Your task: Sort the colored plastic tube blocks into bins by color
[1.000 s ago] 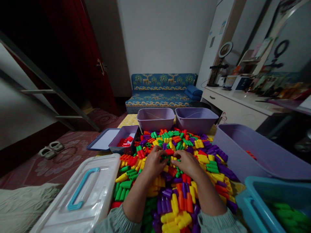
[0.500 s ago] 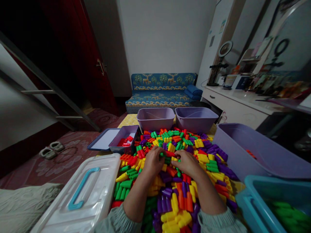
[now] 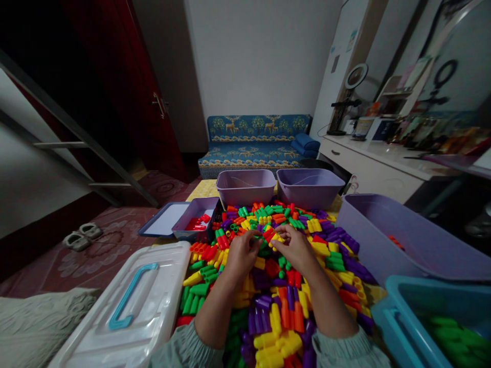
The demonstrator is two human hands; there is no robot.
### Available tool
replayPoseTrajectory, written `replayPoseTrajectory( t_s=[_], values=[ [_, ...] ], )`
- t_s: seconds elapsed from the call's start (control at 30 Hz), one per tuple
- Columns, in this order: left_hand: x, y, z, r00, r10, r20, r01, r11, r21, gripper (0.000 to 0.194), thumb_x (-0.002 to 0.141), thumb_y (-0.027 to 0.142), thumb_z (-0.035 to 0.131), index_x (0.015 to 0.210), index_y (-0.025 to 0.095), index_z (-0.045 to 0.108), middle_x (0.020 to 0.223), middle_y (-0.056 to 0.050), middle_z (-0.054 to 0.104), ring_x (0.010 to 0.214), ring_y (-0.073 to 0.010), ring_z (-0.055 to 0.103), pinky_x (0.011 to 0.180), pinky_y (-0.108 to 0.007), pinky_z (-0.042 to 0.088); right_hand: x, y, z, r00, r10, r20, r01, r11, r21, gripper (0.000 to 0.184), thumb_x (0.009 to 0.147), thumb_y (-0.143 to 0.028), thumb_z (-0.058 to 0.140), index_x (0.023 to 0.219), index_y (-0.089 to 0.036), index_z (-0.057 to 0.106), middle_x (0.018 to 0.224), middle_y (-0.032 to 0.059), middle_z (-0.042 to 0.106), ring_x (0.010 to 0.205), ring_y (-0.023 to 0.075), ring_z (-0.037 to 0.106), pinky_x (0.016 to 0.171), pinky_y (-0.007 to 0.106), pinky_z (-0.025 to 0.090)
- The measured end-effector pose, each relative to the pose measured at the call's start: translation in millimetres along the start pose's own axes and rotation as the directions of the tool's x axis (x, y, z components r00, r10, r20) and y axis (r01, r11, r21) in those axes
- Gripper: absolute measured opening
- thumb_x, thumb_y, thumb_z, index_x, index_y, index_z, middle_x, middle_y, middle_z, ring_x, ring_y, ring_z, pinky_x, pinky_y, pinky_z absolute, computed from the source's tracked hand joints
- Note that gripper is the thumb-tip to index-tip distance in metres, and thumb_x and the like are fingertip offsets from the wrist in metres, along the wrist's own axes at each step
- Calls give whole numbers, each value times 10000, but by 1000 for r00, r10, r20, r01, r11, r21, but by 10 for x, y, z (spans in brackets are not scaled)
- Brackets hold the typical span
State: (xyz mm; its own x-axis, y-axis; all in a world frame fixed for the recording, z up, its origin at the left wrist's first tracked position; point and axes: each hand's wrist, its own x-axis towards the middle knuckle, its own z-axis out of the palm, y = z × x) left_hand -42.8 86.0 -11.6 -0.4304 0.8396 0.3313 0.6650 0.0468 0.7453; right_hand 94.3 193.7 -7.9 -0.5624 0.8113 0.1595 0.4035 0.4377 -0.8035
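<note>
A small rectangular purple box (image 3: 192, 236) holds red plastic pieces (image 3: 198, 225); a cut-off turquoise tub (image 3: 393, 294), green ones (image 3: 456, 335). Right hand (image 3: 296, 249) pinches yellow pieces (image 3: 276, 239); left hand (image 3: 242, 251), hold unclear.

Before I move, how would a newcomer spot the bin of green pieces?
Find the big multicolored pile. At its near right, just in front of the long purple bin, sits an open bin holding green pieces. Its turquoise color sets it apart from that purple neighbor.

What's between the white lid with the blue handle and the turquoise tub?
In the head view, a heap of colourful pieces lies between the white lid and the turquoise tub, with the left forearm and right forearm reaching over it.
</note>
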Motion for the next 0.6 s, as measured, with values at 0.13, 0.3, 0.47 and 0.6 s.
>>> replayPoseTrajectory(
  t_s=[0.13,0.3,0.47,0.6],
  values=[
    [4,27,-3,999,38,-24,-39,998,-41,231,856,243,526,1032,164,654,722,-14,656,629,-120,575,586,-205,399,-4,-19,2,999,-45,5,45,996,82,429,727,-313,625,1139,-197,599,931,52,668,830,174,647,765,295,507],
    [1,67,-13,998,58,-14,-59,995,-79,250,849,220,535,1065,175,653,834,-39,699,746,-141,637,664,-217,463,-18,-35,21,998,-41,57,37,997,73,586,716,-256,609,1293,-191,527,978,57,647,820,166,632,738,293,513],
    [-9,48,7,997,70,13,-69,994,-90,256,841,210,547,1073,193,652,871,-44,711,800,-164,660,682,-231,493,-12,0,31,996,-57,71,52,996,66,573,711,-209,602,1279,-204,528,941,34,660,789,148,620,737,276,506],
    [-8,27,22,997,73,30,-71,994,-82,279,828,206,564,1096,196,643,930,-57,719,871,-187,667,716,-250,511,-5,12,30,995,-62,73,57,996,68,549,713,-199,605,1258,-187,535,910,32,661,736,136,611,707,265,499]
  ],
)
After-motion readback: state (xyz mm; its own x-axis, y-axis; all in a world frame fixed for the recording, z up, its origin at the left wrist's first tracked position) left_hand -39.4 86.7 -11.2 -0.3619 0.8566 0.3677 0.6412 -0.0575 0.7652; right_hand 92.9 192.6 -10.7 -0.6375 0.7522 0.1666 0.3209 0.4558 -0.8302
